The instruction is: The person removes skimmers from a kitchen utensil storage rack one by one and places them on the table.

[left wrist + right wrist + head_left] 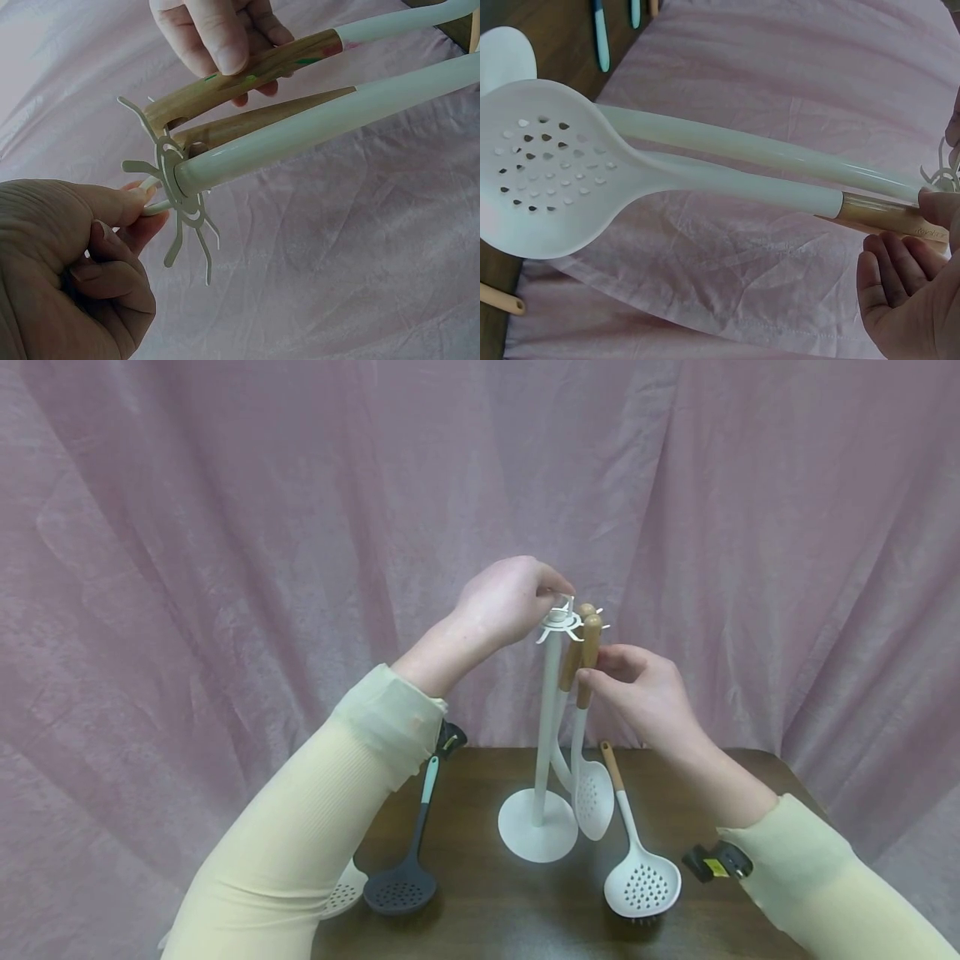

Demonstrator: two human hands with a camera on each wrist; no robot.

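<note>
A white utensil stand (546, 727) rises from a round base on a dark wooden table (487, 927). My left hand (557, 597) pinches the small loop at its top, just above the ring of hooks (180, 187). My right hand (588, 677) pinches the wooden handle of a white slotted spoon (592, 793) that hangs upright beside the pole; in the right wrist view the slotted spoon (547, 172) fills the left side. A second wooden-handled utensil (262, 120) hangs from the hooks behind it.
On the table lie a white slotted ladle (641, 881) with a wooden handle at the right and a dark grey slotted ladle (401, 885) with a teal handle at the left. Another white utensil (347, 889) shows partly under my left sleeve. A pink curtain (225, 568) hangs behind.
</note>
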